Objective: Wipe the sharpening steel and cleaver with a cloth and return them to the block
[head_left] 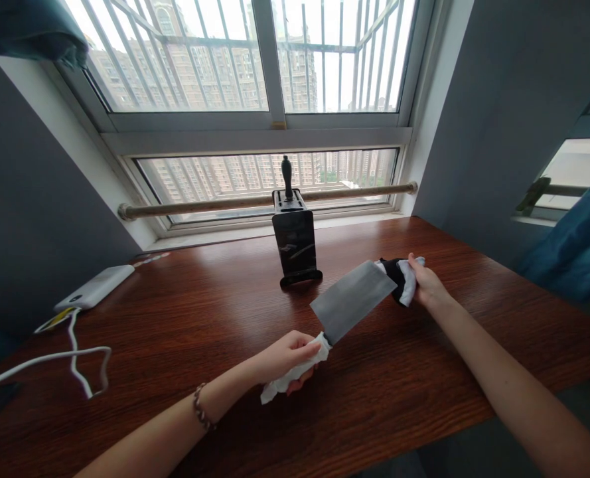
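Observation:
A cleaver (352, 300) with a broad grey blade is held above the wooden table, tilted up to the right. My left hand (292, 358) is closed around its handle, which is wrapped in white tissue (295, 380). My right hand (427, 282) grips a bunched black-and-white cloth (399, 279) at the blade's far end. The cloth appears to meet the blade's tip edge; exact contact is hard to make out. The cleaver's handle is hidden under the tissue and my fingers.
A black knife block (295, 245) stands near the window with one dark-handled tool (287, 176) upright in it. A white power bank (95, 287) with a white cable (73, 352) lies on the left of the brown table (200, 292). A rail (200, 207) crosses the window.

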`<state>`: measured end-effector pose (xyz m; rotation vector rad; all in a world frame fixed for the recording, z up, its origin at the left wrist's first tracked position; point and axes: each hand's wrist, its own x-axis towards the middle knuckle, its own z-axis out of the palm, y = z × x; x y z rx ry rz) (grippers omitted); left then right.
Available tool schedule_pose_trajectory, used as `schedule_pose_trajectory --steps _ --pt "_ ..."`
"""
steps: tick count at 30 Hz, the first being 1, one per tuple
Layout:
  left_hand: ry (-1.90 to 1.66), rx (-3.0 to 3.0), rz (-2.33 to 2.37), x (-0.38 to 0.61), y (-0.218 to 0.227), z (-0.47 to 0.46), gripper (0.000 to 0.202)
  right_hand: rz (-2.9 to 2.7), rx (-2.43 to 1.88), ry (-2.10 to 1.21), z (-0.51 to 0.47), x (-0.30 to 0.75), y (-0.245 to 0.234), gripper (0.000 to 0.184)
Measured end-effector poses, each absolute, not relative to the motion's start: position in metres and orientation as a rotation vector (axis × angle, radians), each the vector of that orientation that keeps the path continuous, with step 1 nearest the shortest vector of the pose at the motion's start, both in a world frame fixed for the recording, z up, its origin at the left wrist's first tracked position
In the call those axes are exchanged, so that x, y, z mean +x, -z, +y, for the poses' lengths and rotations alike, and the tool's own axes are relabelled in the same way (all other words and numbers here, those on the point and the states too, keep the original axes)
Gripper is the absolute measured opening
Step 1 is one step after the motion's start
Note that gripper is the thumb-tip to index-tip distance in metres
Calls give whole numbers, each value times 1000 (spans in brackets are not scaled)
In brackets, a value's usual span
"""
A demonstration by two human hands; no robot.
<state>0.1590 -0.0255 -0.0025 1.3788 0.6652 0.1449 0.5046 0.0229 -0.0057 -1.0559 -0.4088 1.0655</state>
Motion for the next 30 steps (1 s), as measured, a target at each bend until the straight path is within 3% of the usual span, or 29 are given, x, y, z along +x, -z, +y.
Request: schedule_pose_trajectory --steps 5,11,14,19,27,30 --pt "-334 1268 643 160 14 -23 40 -330 -943 -1153 24 500 8 30" --pt "-403 1266 638 161 17 -26 39 -482 -749 -1359 0 458 -5 17" --pt "-390 1306 640 161 16 -29 40 -625 -698 -1482 -13 435 -8 24" --pt "-407 1336 620 162 16 -30 40 -698 -743 -1455 -18 427 -4 28" --pt "-446 1284 612 164 14 -29 41 -601 -822 -1407 -1 441 13 5" --pt "-444 1289 613 164 13 -29 41 -559 -828 -1416 0 437 15 14"
